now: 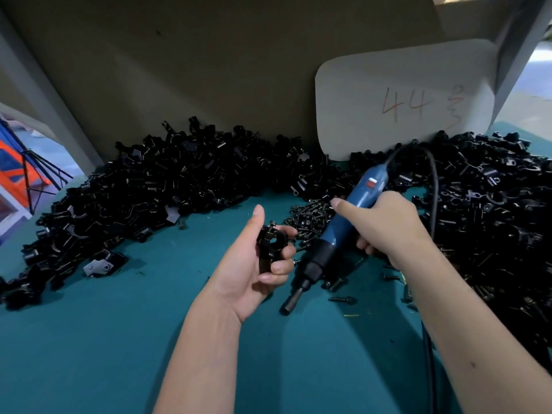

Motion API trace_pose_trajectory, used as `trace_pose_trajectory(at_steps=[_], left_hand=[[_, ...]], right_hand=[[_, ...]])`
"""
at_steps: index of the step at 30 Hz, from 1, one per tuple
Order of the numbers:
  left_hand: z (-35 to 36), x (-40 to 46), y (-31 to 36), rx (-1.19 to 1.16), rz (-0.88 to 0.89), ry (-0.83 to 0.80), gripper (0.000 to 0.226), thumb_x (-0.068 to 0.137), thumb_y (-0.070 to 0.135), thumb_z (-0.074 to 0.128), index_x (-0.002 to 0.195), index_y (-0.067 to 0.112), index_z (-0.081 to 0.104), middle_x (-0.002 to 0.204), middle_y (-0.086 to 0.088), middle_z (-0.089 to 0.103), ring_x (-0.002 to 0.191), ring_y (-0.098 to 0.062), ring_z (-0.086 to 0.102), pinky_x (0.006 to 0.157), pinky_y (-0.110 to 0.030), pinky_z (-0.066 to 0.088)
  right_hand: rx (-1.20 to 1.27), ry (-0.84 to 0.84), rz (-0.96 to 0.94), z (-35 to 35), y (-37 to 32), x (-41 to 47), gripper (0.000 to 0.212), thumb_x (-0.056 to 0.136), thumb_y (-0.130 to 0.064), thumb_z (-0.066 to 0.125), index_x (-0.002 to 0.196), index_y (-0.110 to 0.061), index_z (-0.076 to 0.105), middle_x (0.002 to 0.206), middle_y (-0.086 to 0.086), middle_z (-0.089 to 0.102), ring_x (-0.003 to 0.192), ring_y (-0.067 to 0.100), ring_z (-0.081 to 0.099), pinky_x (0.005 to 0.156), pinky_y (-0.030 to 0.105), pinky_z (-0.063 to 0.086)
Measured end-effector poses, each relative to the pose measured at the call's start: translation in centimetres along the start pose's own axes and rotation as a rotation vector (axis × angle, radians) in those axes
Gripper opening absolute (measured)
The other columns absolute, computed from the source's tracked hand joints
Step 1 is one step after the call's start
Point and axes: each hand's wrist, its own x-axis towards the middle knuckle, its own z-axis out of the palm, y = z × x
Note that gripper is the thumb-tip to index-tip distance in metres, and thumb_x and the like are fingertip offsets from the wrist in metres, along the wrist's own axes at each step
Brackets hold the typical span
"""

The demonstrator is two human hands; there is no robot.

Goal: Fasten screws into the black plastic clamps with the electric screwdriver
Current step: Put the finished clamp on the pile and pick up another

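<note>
Head view: curled fingers (279, 265) of the left hand (254, 264) grip 1 black clamp (270, 242) above the teal table (89, 339), thumb raised. Just beside it, the right hand (385, 225) wraps the blue electric screwdriver (337, 231), tip angled down-left. Loose screws (310, 218) lie behind; clamp heaps (155, 186) ring the table. A card (403, 100) reads 44.

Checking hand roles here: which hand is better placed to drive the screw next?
Right. The right hand already grips the electric screwdriver, tip down near the clamp, which the left hand holds.
</note>
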Motion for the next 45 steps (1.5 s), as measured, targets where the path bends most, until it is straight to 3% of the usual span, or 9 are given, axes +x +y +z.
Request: trace_pose_trajectory(at_steps=[5,8,10,13,21,25,31,36,45], left_hand=[[0.6,-0.7,0.1,-0.060,0.080,-0.104,0.027,0.095,0.032,0.061,0.103,0.009,0.049,0.093,-0.019,0.063,0.059,-0.016,0.048,0.044,-0.017,0.036],[0.8,-0.7,-0.1,-0.091,0.182,-0.097,0.018,0.099,0.018,0.059,0.108,0.009,0.047,0.113,-0.027,0.069,0.065,-0.018,0.055,0.049,-0.018,0.044],[1.0,-0.6,-0.2,-0.056,0.239,-0.048,0.018,0.096,0.022,0.063,0.105,0.006,0.058,0.112,-0.019,0.072,0.068,-0.018,0.059,0.052,-0.018,0.047],[1.3,-0.4,-0.2,0.093,0.307,0.010,0.016,0.090,0.028,0.067,0.096,0.017,0.078,0.095,0.000,0.073,0.066,-0.012,0.059,0.049,-0.015,0.046],[1.4,-0.2,-0.4,0.149,0.376,0.086,0.018,0.088,0.029,0.066,0.088,0.023,0.083,0.087,-0.001,0.075,0.063,-0.011,0.063,0.055,-0.018,0.054],[1.1,-0.3,-0.2,0.097,0.366,0.048,0.019,0.087,0.020,0.065,0.092,0.018,0.083,0.090,-0.008,0.076,0.070,-0.017,0.071,0.063,-0.023,0.060],[1.1,-0.3,-0.2,0.116,0.417,0.020,0.024,0.093,0.019,0.061,0.111,0.005,0.068,0.091,-0.009,0.073,0.071,-0.019,0.070,0.063,-0.025,0.060],[0.9,0.0,-0.5,0.117,0.447,0.041,0.018,0.102,0.011,0.054,0.111,0.002,0.066,0.093,-0.013,0.071,0.070,-0.020,0.068,0.065,-0.028,0.061],[1.0,0.8,-0.7,0.117,0.497,0.224,0.043,0.079,0.021,0.076,0.113,-0.004,0.070,0.099,-0.020,0.067,0.067,-0.024,0.071,0.062,-0.028,0.060]], right_hand=[[-0.343,0.113,-0.037,-0.1,-0.4,0.0,0.068,0.080,-0.074,0.070,0.065,-0.012,0.049,0.058,0.003,0.058,0.050,0.021,0.056,0.046,0.026,0.034],[-0.232,0.203,-0.330,-0.4,-1.0,-0.1,0.042,0.085,-0.052,0.079,0.067,-0.019,0.058,0.063,-0.002,0.061,0.060,0.015,0.059,0.053,0.027,0.041],[0.041,0.029,-0.561,-0.1,-1.9,-0.8,0.025,0.090,-0.039,0.078,0.073,-0.024,0.067,0.063,-0.007,0.064,0.058,0.004,0.055,0.057,0.022,0.042],[0.262,-0.268,-0.683,1.0,-2.7,-1.8,0.014,0.097,-0.029,0.073,0.084,-0.024,0.074,0.070,-0.005,0.067,0.055,0.003,0.054,0.058,0.020,0.044],[0.369,-0.314,-0.605,1.8,-2.3,-1.7,0.014,0.095,-0.023,0.076,0.084,-0.018,0.071,0.060,0.005,0.065,0.044,0.014,0.058,0.042,0.024,0.044],[0.410,-0.310,-0.593,1.7,-2.2,-1.5,0.012,0.097,-0.020,0.074,0.085,-0.016,0.072,0.066,0.014,0.066,0.051,0.036,0.060,0.045,0.031,0.050],[0.491,-0.374,-0.615,1.6,-2.2,-1.7,0.005,0.099,-0.006,0.069,0.093,-0.005,0.070,0.066,-0.004,0.062,0.052,0.012,0.058,0.044,0.026,0.050],[0.494,-0.384,-0.617,1.7,-2.4,-1.9,0.004,0.099,-0.005,0.067,0.097,-0.005,0.070,0.075,0.012,0.064,0.059,0.020,0.059,0.048,0.032,0.055],[0.534,-0.356,-0.613,2.5,-2.3,-2.0,0.004,0.098,-0.002,0.068,0.094,-0.003,0.068,0.079,0.019,0.064,0.060,0.020,0.060,0.045,0.034,0.055]])
